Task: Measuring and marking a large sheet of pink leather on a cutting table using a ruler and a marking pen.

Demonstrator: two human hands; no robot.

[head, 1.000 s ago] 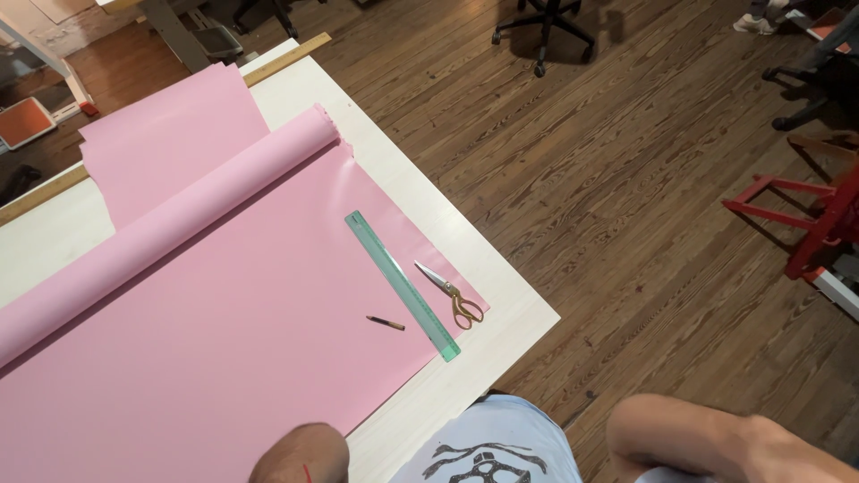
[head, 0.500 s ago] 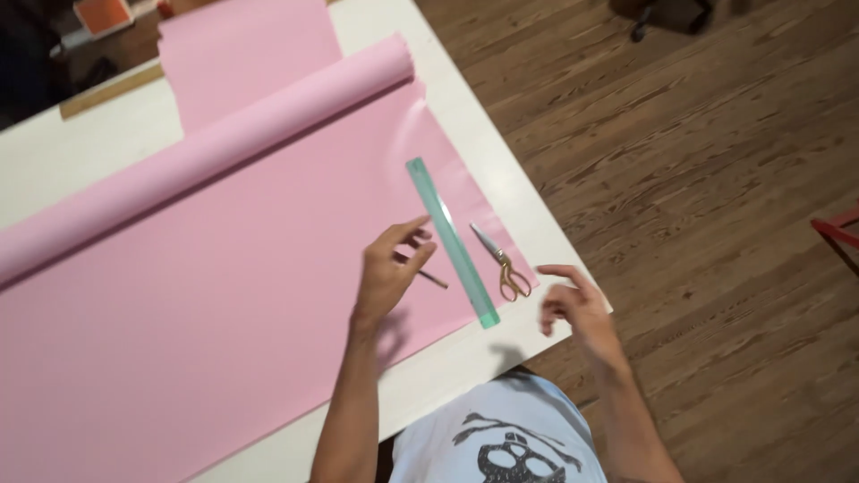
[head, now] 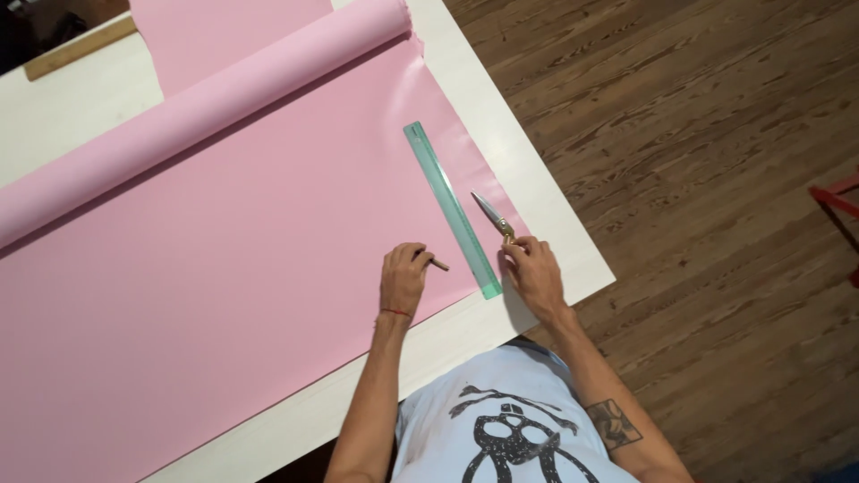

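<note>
A large pink sheet (head: 224,268) lies unrolled over a white table (head: 555,224), its rolled part (head: 206,103) lying across the far side. A long green transparent ruler (head: 450,207) rests near the sheet's right edge. My left hand (head: 404,279) lies on the sheet just left of the ruler, fingers closed on a short brown pencil (head: 438,264). My right hand (head: 534,273) covers the handles of a pair of scissors (head: 490,213), whose blades point away from me, right of the ruler.
A second pink sheet (head: 233,31) lies beyond the roll. A wooden strip (head: 80,49) runs along the table's far left. Dark wood floor (head: 698,134) lies to the right, with a red frame (head: 837,201) at the right edge.
The view has tilted down toward the table. My left hand came onto the pencil and closed on it. My right hand moved from the table edge onto the scissors' handles.
</note>
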